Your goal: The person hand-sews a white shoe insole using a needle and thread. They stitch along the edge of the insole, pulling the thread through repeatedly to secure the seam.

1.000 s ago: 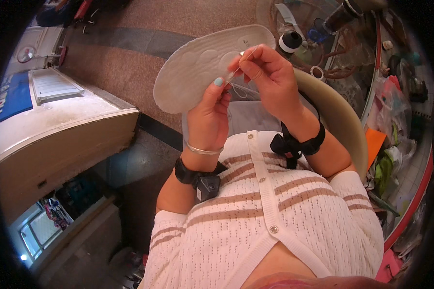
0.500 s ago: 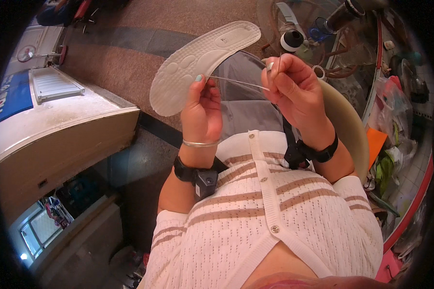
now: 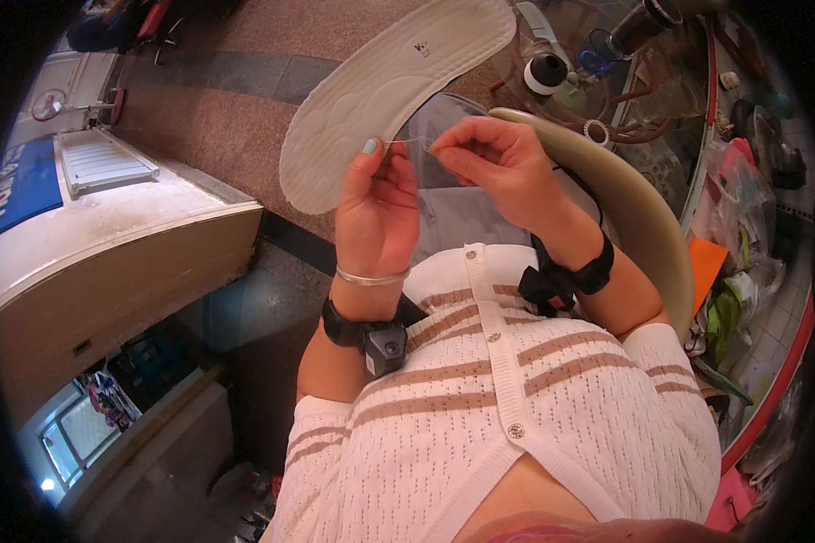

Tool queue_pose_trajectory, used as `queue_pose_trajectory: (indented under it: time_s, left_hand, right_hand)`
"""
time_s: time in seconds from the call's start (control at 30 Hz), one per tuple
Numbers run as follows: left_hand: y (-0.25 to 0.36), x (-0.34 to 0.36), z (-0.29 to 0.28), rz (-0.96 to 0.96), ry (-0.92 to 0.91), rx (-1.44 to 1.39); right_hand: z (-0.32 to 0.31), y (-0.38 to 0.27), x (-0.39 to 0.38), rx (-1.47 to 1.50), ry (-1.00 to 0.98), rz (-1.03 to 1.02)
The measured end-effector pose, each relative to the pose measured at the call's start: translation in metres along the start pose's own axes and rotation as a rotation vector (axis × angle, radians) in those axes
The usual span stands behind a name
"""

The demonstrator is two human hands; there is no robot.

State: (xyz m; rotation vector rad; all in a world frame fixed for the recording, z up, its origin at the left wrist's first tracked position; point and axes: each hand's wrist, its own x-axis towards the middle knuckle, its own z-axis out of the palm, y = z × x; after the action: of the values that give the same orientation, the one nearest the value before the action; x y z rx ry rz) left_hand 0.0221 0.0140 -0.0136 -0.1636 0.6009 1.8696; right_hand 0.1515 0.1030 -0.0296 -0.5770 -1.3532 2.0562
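From the head view, which is the only one here, a white insole (image 3: 385, 95) is held up over the lap by the left hand (image 3: 376, 213), gripped at its lower, rounded end with the thumb pressed against the near face and the other fingers wrapped behind, so it's pinched rather than cradled. A thin clear thread (image 3: 407, 142) is stretched across the short gap to the right hand (image 3: 503, 167), where it's nipped between thumb and forefinger, the rest of the fingers curled in loosely; whether a needle is in that pinch can't be told, too small. The insole's long end is pointed up and away toward a glass table (image 3: 661, 118) cluttered with a roll of tape (image 3: 545, 74) and bits and pieces, and a pale curved chair back (image 3: 625, 208) is seen just behind the right wrist. Judging by this, a stitch is probably being pulled at the insole's edge, and it'd be done best if the thread is kept taut and drawn straight out, not sideways, so the foam edge isn't torn. The insole should be held firm close to the stitch so it isn't flexed.
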Motion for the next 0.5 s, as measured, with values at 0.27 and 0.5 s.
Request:
queue_pose_trajectory:
  time_s: [0.27,0.5]
  left_hand:
    - [-0.0018,-0.0011,0.0014,-0.032,-0.003,-0.033]
    - [-0.0028,-0.0027,0.0048,-0.052,0.008,-0.023]
  right_hand:
    - [0.0035,-0.0007,0.0023,-0.050,0.012,0.002]
    - [0.0041,0.0013,0.0024,-0.071,0.005,-0.034]
